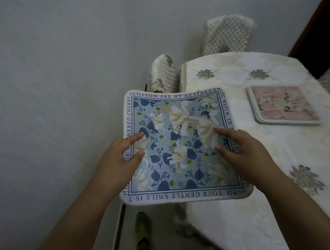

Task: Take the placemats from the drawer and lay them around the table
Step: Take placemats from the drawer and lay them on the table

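Both hands grip one blue flowered placemat (180,145) by its side edges, the left hand (122,159) and right hand (242,151) with thumbs on top. It hangs over the near-left edge of the table (253,189). A pink placemat (282,103) already lies farther along. Laying is under way; next, lower this one flat at a free seat.

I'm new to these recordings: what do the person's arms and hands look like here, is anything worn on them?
Both forearms are bare, with no sleeves in view. The left hand and right hand show no gloves, rings, watch or bracelet that I can make out.
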`<state>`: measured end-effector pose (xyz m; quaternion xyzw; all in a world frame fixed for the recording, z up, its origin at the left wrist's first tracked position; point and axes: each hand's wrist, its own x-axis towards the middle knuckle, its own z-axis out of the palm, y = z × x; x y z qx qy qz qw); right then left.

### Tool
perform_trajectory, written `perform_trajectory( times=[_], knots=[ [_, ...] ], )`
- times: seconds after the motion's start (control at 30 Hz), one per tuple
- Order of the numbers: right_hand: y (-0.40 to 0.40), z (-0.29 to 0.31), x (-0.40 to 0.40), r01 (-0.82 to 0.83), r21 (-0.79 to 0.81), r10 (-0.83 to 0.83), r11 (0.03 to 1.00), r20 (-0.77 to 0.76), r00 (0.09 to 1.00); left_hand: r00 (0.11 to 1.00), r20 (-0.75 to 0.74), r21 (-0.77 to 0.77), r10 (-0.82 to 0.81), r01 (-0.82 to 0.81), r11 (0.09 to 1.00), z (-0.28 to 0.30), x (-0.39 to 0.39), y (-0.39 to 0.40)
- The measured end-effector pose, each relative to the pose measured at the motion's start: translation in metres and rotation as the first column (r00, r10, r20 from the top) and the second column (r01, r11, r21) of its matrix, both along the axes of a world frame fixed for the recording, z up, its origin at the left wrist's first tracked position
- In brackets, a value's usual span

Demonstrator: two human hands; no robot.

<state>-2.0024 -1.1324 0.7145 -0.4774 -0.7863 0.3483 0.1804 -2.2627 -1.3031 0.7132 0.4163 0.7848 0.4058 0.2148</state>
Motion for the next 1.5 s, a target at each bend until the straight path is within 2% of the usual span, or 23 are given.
perform_trajectory(
  times=[0.27, 0.5, 0.6, 0.93, 1.13, 1.3, 1.5],
  knots=[
    [0.015, -0.001, -0.012, 0.348, -0.01, -0.348, 0.937, 0.008, 0.937, 0.934, -0.026, -0.038, -0.357, 0.356, 0.934, -0.001, -0.056, 0.12],
    [-0.004, -0.011, -0.022, 0.584, -0.019, -0.584, 0.811, 0.006, 0.811, 0.786, -0.093, -0.094, -0.611, 0.604, 0.792, 0.0, -0.073, 0.2],
    [-0.018, -0.016, -0.018, 0.65, -0.05, -0.649, 0.758, 0.033, 0.76, 0.718, -0.077, -0.097, -0.691, 0.685, 0.722, -0.003, -0.064, 0.219],
    [-0.029, -0.035, 0.01, 0.743, -0.096, -0.746, 0.662, 0.01, 0.666, 0.604, -0.098, -0.078, -0.791, 0.788, 0.611, -0.017, -0.024, 0.257],
    [-0.029, -0.051, -0.002, 0.782, -0.155, -0.789, 0.604, 0.021, 0.614, 0.543, -0.02, -0.151, -0.84, 0.829, 0.539, -0.023, -0.024, 0.288],
    [-0.018, -0.073, -0.028, 0.828, -0.199, -0.838, 0.524, 0.057, 0.543, 0.43, 0.013, -0.231, -0.903, 0.88, 0.416, -0.042, -0.026, 0.333],
    [-0.007, -0.105, -0.085, 0.889, -0.302, -0.919, 0.345, 0.086, 0.386, 0.279, 0.043, -0.311, -0.959, 0.916, 0.253, -0.08, -0.046, 0.386]
  ],
)
